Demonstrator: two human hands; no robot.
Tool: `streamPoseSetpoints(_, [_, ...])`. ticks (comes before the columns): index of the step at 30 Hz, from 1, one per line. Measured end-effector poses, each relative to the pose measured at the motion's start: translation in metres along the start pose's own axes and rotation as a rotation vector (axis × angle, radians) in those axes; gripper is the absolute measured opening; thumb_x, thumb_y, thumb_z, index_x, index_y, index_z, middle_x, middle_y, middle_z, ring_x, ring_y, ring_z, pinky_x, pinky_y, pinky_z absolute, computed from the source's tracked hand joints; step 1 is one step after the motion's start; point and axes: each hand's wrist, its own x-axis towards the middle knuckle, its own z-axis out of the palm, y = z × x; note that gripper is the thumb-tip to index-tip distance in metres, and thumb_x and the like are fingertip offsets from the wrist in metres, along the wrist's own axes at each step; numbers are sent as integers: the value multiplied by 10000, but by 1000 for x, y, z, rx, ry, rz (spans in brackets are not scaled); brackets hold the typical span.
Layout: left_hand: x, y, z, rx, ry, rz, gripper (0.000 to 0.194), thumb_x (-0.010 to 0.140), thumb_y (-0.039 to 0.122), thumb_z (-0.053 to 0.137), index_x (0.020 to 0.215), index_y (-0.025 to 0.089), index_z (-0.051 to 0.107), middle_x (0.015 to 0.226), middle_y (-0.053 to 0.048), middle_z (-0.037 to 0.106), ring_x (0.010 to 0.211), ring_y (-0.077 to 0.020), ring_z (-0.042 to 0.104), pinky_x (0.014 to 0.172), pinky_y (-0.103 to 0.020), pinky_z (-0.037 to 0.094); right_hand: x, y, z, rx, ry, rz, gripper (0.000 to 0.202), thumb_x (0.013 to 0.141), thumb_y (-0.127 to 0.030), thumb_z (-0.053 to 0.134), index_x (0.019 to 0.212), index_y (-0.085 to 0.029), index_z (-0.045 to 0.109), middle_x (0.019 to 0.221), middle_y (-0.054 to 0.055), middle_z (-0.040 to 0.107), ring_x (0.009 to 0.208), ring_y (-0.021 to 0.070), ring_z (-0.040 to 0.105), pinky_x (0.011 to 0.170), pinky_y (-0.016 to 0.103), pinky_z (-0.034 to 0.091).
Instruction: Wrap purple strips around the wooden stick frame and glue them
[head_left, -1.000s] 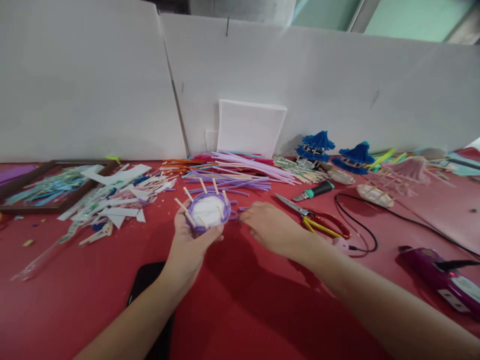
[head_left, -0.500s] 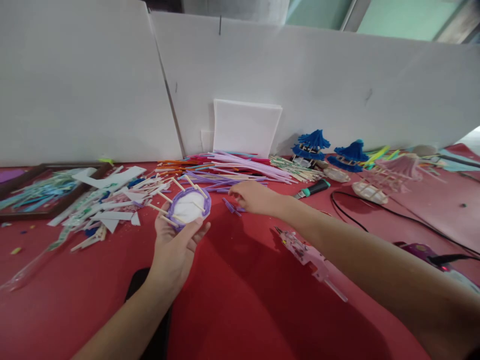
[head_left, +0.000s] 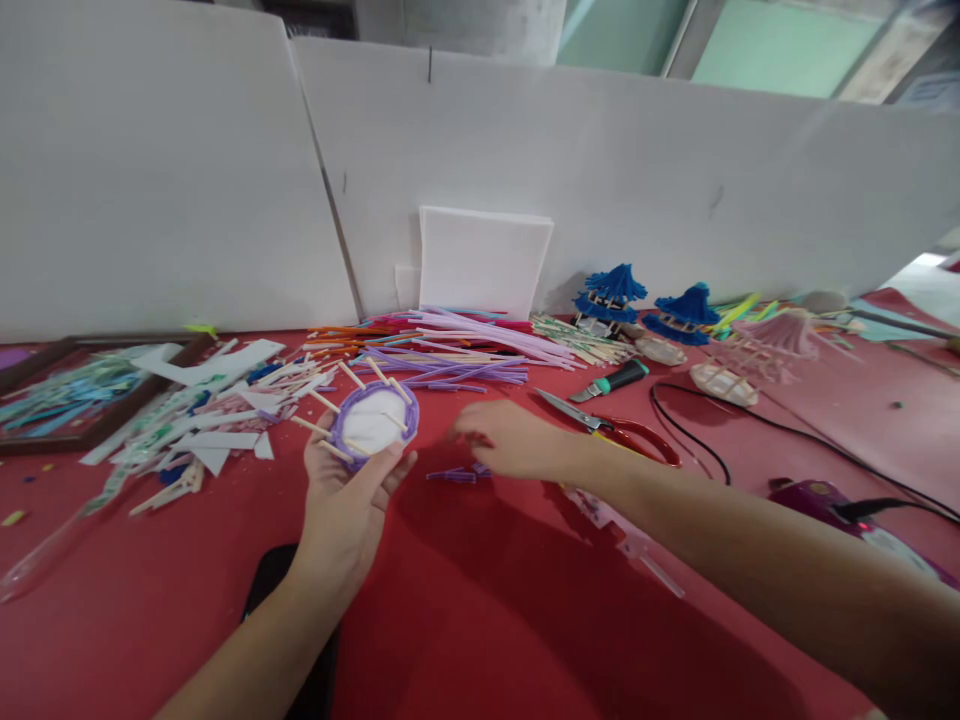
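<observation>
My left hand (head_left: 349, 500) is closed on the edge of a small oval base (head_left: 373, 420) with a white middle and a purple fuzzy rim. Several short wooden sticks stand out from that rim. Over the red table, my right hand (head_left: 506, 438) hovers beside several short purple pipe cleaner pieces (head_left: 456, 476). Its fingers are bent and smeared by motion, so whether they hold anything is unclear. Partly behind my right forearm lie a pink glue gun (head_left: 637, 550) and scissors with red handles (head_left: 645, 440).
Pipe cleaners (head_left: 457, 365) are heaped along the back. A green-black utility knife (head_left: 611, 381), blue-roofed models (head_left: 682, 315) and a pink model (head_left: 772, 340) stand or lie right. Paper scraps (head_left: 217, 400) and a brown frame (head_left: 97, 435) lie left. A phone (head_left: 262, 580) is under my left arm.
My right hand has come nearer to me, and the short purple pieces lie closer and more spread out. The scissors now show beyond my forearm. My left hand keeps its hold.
</observation>
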Motion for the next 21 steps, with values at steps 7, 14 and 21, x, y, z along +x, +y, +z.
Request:
streamPoseSetpoints(7, [4, 0, -4, -17, 27, -3, 614, 609, 61, 747, 1055, 343, 433, 980, 64, 604, 784, -97, 612, 723, -286, 554, 55, 43, 0, -149, 52, 185, 201, 829, -102, 548, 999, -94, 654, 1026, 121, 676, 998, 225, 605, 891, 362, 444])
streamPoseSetpoints(14, [2, -1, -3, -5, 28, -24, 646, 605, 68, 747, 1090, 365, 439, 980, 85, 618, 755, -88, 618, 707, -276, 549, 70, 50, 11, -219, 14, 207, 239, 893, -300, 557, 1060, -132, 588, 1083, 72, 609, 972, 198, 592, 840, 403, 487])
streamPoseSetpoints(21, [1, 0, -1, -25, 26, -34, 643, 624, 48, 738, 1111, 349, 446, 949, 60, 629, 743, -94, 628, 687, -265, 554, 70, 52, 13, -218, 3, 136, 211, 783, -101, 543, 955, -118, 665, 1008, 109, 643, 948, 204, 587, 843, 301, 433])
